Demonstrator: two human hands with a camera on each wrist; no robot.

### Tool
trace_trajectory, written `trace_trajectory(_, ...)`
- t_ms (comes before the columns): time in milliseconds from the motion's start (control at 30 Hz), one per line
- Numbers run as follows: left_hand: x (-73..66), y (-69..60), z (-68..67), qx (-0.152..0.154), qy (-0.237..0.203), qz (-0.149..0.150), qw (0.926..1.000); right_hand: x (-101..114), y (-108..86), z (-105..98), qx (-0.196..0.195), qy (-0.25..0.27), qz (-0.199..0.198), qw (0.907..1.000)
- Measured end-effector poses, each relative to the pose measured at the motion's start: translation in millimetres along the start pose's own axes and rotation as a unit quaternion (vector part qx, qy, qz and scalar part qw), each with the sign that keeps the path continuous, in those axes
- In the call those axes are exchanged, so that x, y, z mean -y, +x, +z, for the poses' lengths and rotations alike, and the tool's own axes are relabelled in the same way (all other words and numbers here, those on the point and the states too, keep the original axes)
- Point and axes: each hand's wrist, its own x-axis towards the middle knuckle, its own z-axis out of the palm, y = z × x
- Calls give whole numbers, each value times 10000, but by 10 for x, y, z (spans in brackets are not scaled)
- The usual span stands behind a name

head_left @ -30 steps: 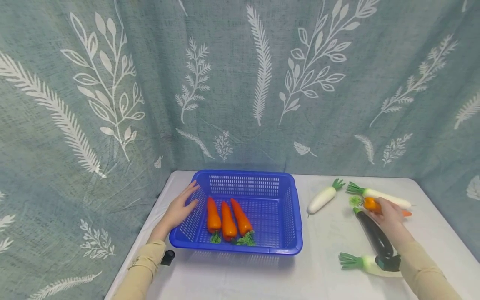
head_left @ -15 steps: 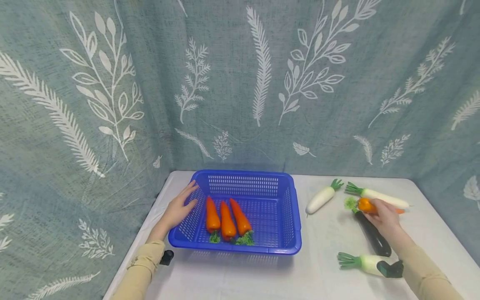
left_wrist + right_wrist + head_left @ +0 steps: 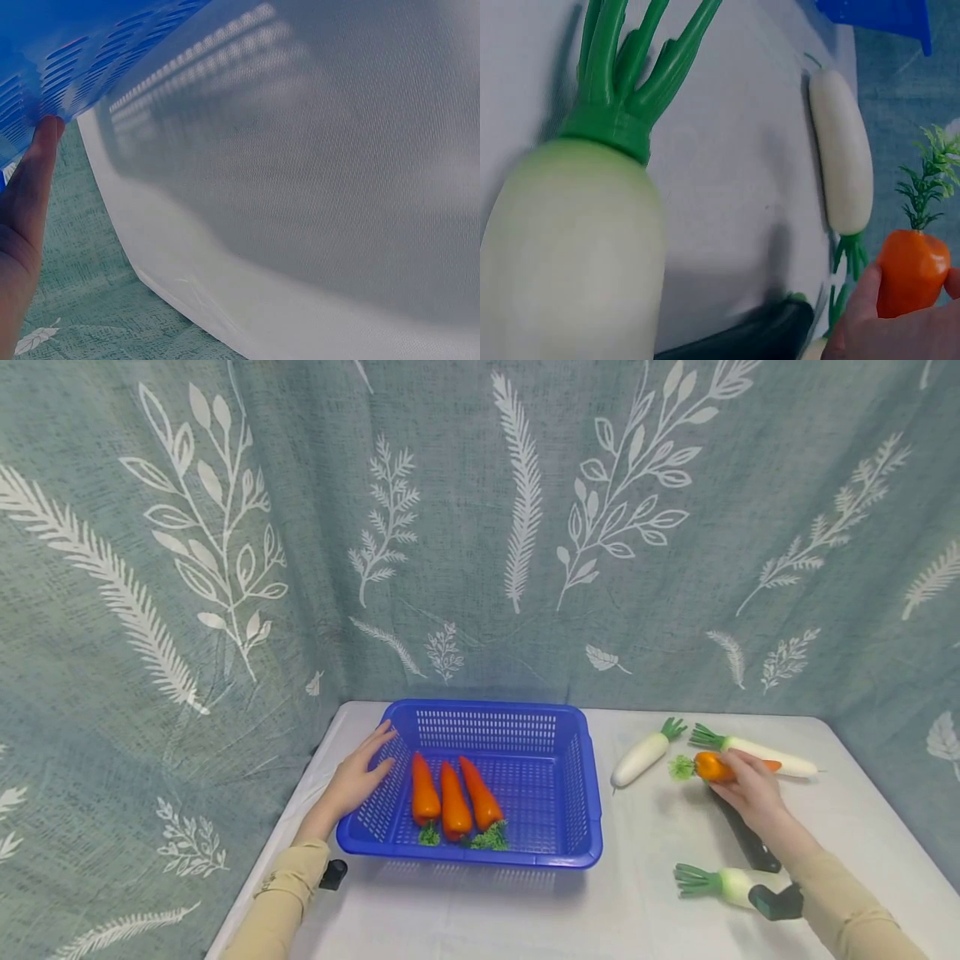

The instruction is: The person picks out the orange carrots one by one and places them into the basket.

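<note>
My right hand (image 3: 756, 789) grips an orange carrot (image 3: 707, 767) around its body, with its leafy green top pointing left. In the right wrist view the carrot (image 3: 913, 271) sits between thumb and fingers, raised off the table. Beneath that hand lies a dark eggplant (image 3: 750, 839), partly hidden by it. At the left side of the blue plastic basket (image 3: 525, 860), my left hand (image 3: 356, 783) rests with fingers extended; in the left wrist view a digit touches the slotted wall (image 3: 71, 71). Inside the basket are three carrots (image 3: 455, 806), side by side, leafy ends toward me.
A white radish (image 3: 641, 762) lies right of the basket. Another radish (image 3: 797, 763) is behind the right hand, and a third radish (image 3: 735, 887) lies nearer, partly covered by the black wrist camera (image 3: 776, 902). A patterned green curtain (image 3: 465, 527) hangs behind the white table (image 3: 480, 910).
My right hand has moved left with the carrot, from beside the far radish to above the eggplant's top end. The left hand and the basket have stayed where they were.
</note>
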Motion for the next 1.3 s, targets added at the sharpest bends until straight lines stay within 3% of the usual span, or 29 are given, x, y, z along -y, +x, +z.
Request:
trace_trajectory(67, -1, -3, -2, -38, 10, 61, 10000, 24, -8, 43, 135, 318, 120, 9993)
trace_trajectory(200, -5, -8, -5, -54, 0, 122, 9999, 37, -35, 124, 304, 473, 18, 9984)
trace_trajectory(367, -2, -6, 2, -16, -22, 97, 9999, 24, -66, 184, 560, 112, -365, 9977)
trace_trajectory(633, 5, 2, 6, 50, -60, -12, 10000, 50, -87, 319, 537, 396, -148, 9977)
trace_trajectory(1300, -26, 0, -17, 49, -89, -54, 9999, 94, -189, 687, 1146, 702, -136, 9908)
